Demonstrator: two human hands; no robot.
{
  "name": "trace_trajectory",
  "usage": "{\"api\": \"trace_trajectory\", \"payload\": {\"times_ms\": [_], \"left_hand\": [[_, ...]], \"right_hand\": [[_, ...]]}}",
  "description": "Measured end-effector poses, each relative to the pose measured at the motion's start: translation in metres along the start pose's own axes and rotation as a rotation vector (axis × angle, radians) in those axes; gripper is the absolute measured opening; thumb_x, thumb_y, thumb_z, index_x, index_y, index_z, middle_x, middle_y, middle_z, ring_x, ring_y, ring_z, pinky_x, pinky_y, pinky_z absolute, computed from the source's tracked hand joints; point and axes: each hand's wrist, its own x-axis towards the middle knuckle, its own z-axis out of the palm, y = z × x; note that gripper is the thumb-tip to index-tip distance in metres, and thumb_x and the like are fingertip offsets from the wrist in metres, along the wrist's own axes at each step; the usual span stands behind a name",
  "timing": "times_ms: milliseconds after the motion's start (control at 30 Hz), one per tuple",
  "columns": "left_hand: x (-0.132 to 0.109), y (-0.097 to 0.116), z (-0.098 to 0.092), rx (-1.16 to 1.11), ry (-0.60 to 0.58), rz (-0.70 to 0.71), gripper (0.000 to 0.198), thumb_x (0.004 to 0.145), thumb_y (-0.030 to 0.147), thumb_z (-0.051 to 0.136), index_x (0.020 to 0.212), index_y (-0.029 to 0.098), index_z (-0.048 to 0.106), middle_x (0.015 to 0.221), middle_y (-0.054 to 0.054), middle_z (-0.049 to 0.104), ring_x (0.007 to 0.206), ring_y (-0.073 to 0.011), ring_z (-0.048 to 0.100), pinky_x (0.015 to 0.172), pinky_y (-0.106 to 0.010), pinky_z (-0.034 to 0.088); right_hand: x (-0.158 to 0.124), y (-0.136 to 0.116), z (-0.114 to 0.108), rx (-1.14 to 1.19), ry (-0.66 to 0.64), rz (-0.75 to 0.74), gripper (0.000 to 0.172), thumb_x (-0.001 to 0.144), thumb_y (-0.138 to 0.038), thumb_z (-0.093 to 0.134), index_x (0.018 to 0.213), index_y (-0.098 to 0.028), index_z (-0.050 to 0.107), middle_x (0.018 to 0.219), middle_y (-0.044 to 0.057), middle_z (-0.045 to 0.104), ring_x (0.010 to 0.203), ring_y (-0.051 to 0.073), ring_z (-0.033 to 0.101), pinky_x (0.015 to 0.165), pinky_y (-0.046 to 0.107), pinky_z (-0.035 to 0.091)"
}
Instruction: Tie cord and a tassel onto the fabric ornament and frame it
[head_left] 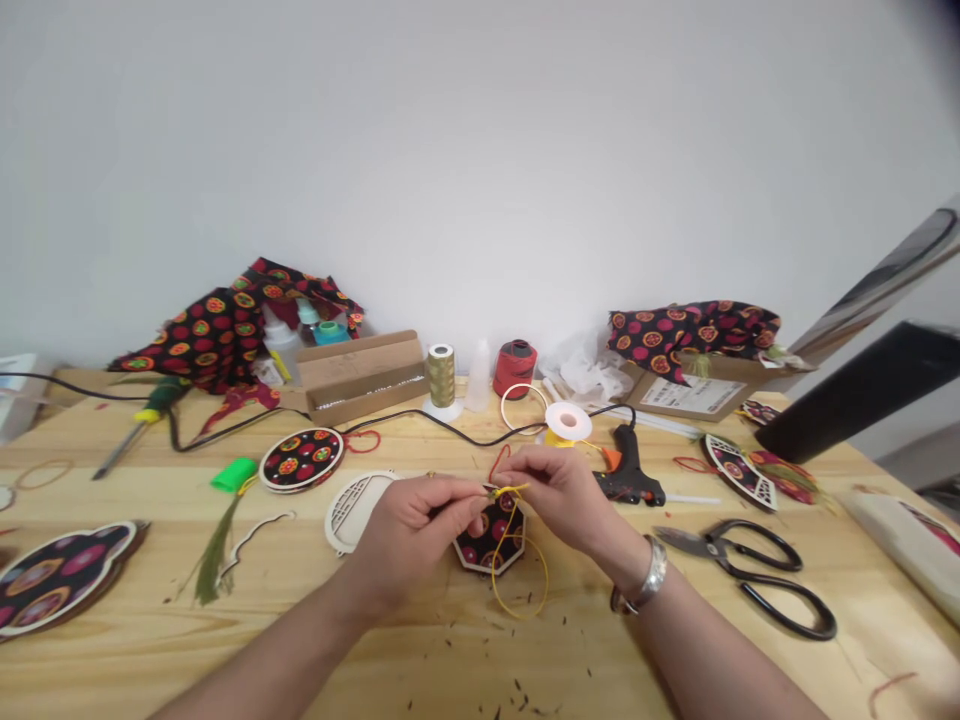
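Observation:
My left hand [431, 525] and my right hand [559, 490] meet at mid-table, fingertips pinched close together. Between them runs a thin yellow cord [541, 570], pinched by both hands. A loop of it hangs down in front of a hexagonal frame [491, 538] with a pale rim and black, patterned fabric. The cord's attachment at the frame's top is partly hidden by my fingers. Behind my left hand lies a round pale wooden piece [352, 510] with a lattice. A spool [568, 425] with a white flange and yellow thread stands just beyond my right hand.
Black-handled scissors [750, 570] lie at right, near a glue gun [630, 470]. Its black cable crosses the table. A round fabric piece [301, 458], green tassel [214, 555] and screwdriver [135, 430] lie left. Cardboard boxes [367, 378] and thread spools [441, 375] line the wall.

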Motion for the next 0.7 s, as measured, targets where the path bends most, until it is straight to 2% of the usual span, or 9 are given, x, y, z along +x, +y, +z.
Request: {"api": "trace_trajectory", "payload": {"times_ms": [133,267,500,700], "left_hand": [[0.001,0.000,-0.002,0.029,0.119,-0.028,0.020,0.080,0.025,0.056,0.066,0.019,0.067,0.059,0.002,0.064,0.059,-0.0127,0.058,0.061,-0.021,0.047],[0.002,0.002,-0.002,0.048,0.164,-0.059,0.022,0.080,0.027,0.054,0.063,0.019,0.065,0.058,0.002,0.063,0.059,-0.0134,0.057,0.060,-0.021,0.046],[0.003,0.004,-0.002,0.065,0.221,-0.092,0.024,0.079,0.029,0.054,0.060,0.019,0.065,0.055,0.003,0.063,0.058,-0.0143,0.057,0.059,-0.022,0.046],[0.003,0.002,-0.001,0.098,0.215,-0.065,0.027,0.080,0.028,0.053,0.057,0.019,0.062,0.054,0.004,0.061,0.056,-0.0131,0.056,0.058,-0.020,0.045]], "right_hand": [[-0.001,0.004,0.006,0.034,-0.010,0.081,0.014,0.077,-0.024,0.061,0.069,-0.015,0.067,0.062,0.000,0.062,0.057,0.011,0.053,0.055,0.022,0.043],[-0.005,0.000,0.011,0.058,-0.032,0.091,0.016,0.078,-0.026,0.060,0.071,-0.014,0.067,0.065,0.001,0.064,0.058,0.011,0.053,0.056,0.022,0.043],[-0.014,-0.008,0.016,-0.269,-0.052,-0.098,0.023,0.088,-0.021,0.047,0.075,-0.017,0.066,0.062,-0.001,0.059,0.056,0.010,0.048,0.053,0.021,0.036],[-0.018,-0.013,0.017,-0.444,-0.085,-0.190,0.022,0.089,-0.015,0.043,0.076,-0.019,0.060,0.062,-0.003,0.058,0.056,0.010,0.047,0.056,0.021,0.034]]}}
